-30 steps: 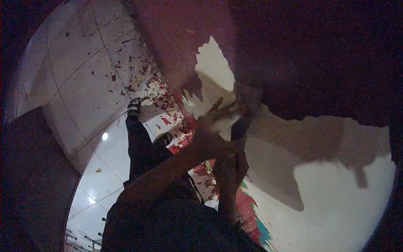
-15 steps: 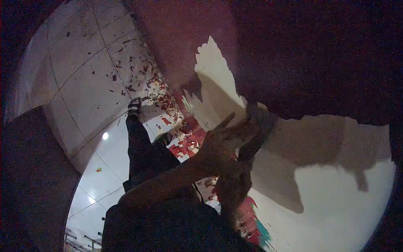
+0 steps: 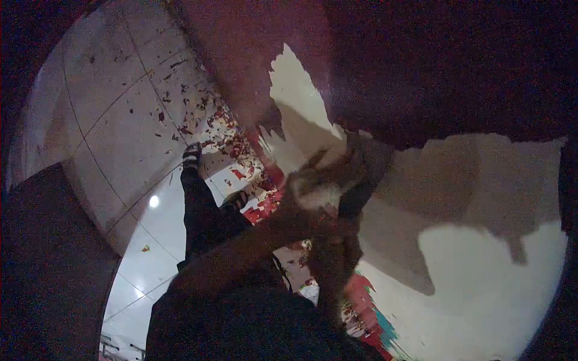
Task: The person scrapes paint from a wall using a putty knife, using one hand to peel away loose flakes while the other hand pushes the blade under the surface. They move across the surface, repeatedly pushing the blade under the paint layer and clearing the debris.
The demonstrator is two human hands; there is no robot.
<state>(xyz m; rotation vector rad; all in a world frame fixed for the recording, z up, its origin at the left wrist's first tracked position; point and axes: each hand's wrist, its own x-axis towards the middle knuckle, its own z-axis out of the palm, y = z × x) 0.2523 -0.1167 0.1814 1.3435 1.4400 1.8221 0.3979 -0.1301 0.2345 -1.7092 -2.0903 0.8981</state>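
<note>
My left hand is at the wall, its fingers bent and smeared by motion. My right hand is close against it, just below, dark and mostly hidden. Both look closed together around something I cannot make out. They lie over the border between dark maroon paint and a bare pale patch of wall with a ragged edge. A narrow, jagged pale strip rises beyond my left hand. Shadows of my hands and arms fall on the pale surface.
Paint flakes are strewn on the tiled floor along the wall base. My outstretched leg and sandalled feet are among them. Red and teal paint remnants edge the lower wall. Metal legs show at the bottom left.
My hands have shifted slightly upward against the wall, staying together. The view has moved a little, and the ragged upper edge of the pale patch at right sits higher in the picture.
</note>
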